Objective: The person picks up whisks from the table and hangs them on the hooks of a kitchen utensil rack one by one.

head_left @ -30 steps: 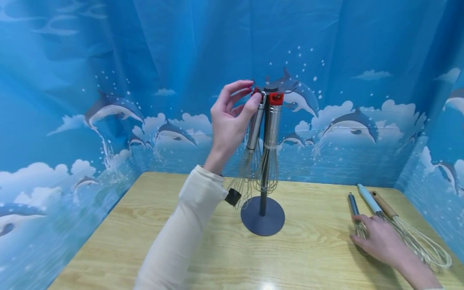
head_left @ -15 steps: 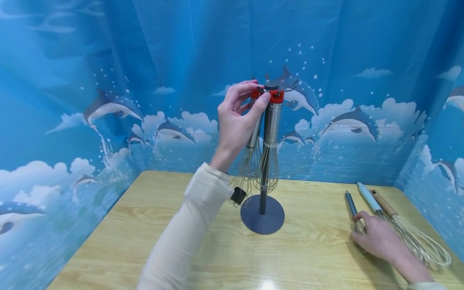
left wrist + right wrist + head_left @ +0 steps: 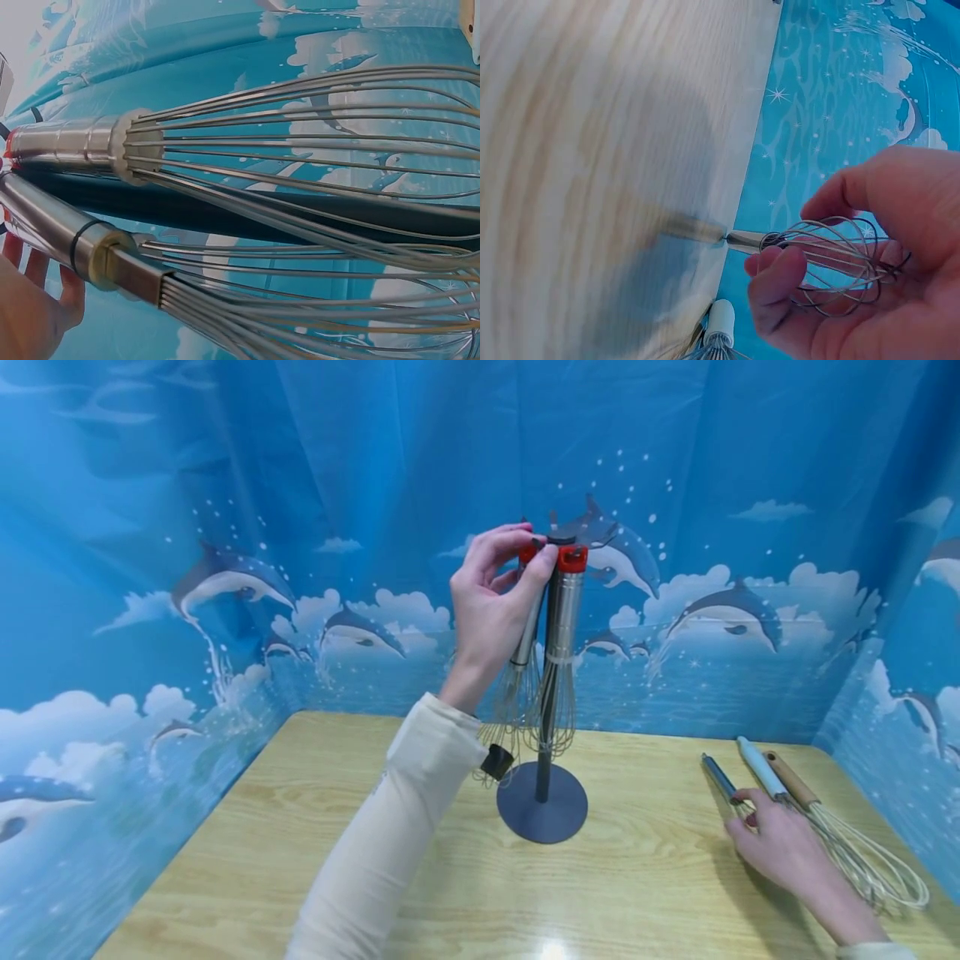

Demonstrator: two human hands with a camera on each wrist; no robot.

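My left hand pinches the top end of a steel-handled whisk beside the top of a dark stand. Its hanging loop is hidden by the fingers. Another steel whisk with a red cap hangs on the stand to the right, and part of a second red cap shows behind my fingers. In the left wrist view the held whisk slants below the red-capped one. At the right, my right hand grips a small whisk by its wires; the right wrist view shows its wire loops between thumb and fingers.
Right of my right hand lie a whisk with a light blue handle and one with a wooden handle. The wooden table ends at a blue dolphin-print curtain behind and at both sides.
My left hand has moved slightly right, bringing the top of its whisk against the stand's top. The small whisk's handle has swung left in my right hand and appears raised off the table.
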